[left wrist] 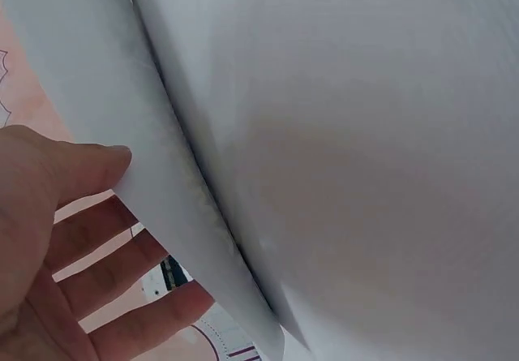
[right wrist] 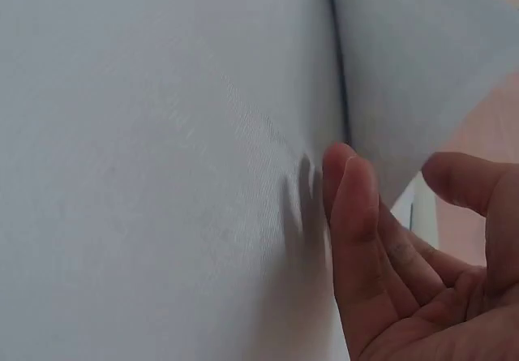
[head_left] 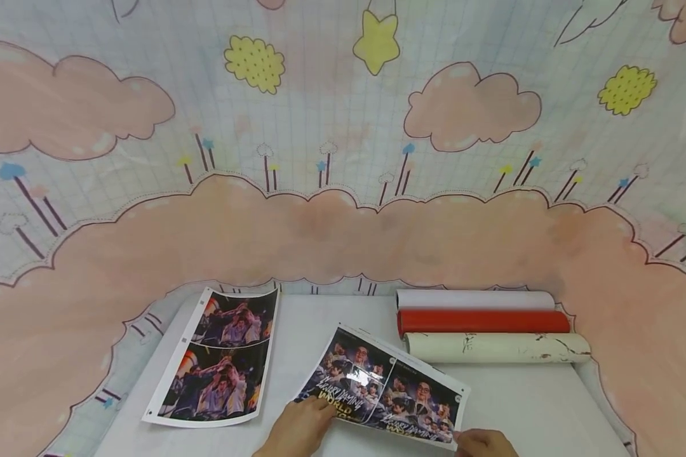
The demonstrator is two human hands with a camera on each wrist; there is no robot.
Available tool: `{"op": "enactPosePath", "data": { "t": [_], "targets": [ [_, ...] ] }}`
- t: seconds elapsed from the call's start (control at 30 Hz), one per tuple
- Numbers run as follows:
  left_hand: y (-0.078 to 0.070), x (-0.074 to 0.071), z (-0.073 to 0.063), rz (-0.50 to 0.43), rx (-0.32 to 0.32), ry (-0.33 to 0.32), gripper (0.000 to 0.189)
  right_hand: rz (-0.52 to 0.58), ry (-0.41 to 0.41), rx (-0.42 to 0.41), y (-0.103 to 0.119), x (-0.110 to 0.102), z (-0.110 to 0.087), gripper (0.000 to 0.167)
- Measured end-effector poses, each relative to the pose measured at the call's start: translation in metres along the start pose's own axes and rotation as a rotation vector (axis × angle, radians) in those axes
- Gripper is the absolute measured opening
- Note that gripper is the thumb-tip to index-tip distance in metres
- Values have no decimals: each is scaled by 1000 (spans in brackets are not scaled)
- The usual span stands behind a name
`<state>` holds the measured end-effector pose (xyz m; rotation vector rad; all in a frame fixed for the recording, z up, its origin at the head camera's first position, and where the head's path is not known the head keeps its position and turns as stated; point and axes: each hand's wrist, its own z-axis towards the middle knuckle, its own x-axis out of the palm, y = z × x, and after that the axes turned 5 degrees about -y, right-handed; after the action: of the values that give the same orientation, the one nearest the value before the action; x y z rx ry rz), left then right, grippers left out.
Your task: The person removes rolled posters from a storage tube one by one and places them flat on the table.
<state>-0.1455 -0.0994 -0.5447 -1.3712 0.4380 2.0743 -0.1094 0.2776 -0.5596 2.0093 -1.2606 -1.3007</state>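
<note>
Both hands are at a glossy poster [head_left: 389,397] printed with two matching group pictures and lettering. It lies at a slant at the front middle of the table in the head view. My left hand [head_left: 302,428] pinches its near left edge, and the left wrist view shows the thumb on the white back [left wrist: 122,101] with the other fingertips hidden behind the sheet. At the near right corner my right hand [head_left: 484,443] holds the poster, fingers [right wrist: 357,207] on its white underside and thumb by the edge.
A second poster [head_left: 217,355] with two stage photos lies on the left of the white table [head_left: 514,406]. Three rolls lie at the back right: a white roll [head_left: 474,299], a red roll [head_left: 483,322] and a cream patterned roll [head_left: 497,347]. A cloud-printed backdrop [head_left: 343,235] rises behind.
</note>
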Motion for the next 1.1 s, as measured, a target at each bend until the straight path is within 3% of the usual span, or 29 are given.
{"op": "enactPosePath", "data": {
  "t": [0.17, 0.23, 0.3, 0.4, 0.57, 0.63, 0.7, 0.9, 1.1],
  "targets": [
    [-3, 0, -1, -2, 115, -89, 6, 125, 4, -40, 1, -3, 0, 57],
    [-1, 0, 0, -30, 161, -80, 4, 115, -7, -80, 2, -7, -1, 56],
    [0, -1, 0, -81, 164, -31, 8, 126, -6, -117, 0, -9, -3, 53],
    [4, -1, 0, -180, 59, 30, 20, 144, -45, -133, 0, -9, -6, 51],
    [17, 5, 3, -340, -242, -3, 33, 228, -107, -81, 2, -9, -8, 49],
    [23, 8, 5, -394, -318, 8, 43, 235, -124, -65, 0, -13, -7, 52],
    [28, 12, 7, -416, -341, 44, 52, 240, -115, -74, -3, -18, -7, 57],
    [30, 18, 12, -459, -293, 172, 70, 285, -115, -80, -8, -32, -8, 61],
    [26, 23, 18, -579, -321, 205, 79, 297, -131, -52, -13, -44, -9, 57]
  ]
}}
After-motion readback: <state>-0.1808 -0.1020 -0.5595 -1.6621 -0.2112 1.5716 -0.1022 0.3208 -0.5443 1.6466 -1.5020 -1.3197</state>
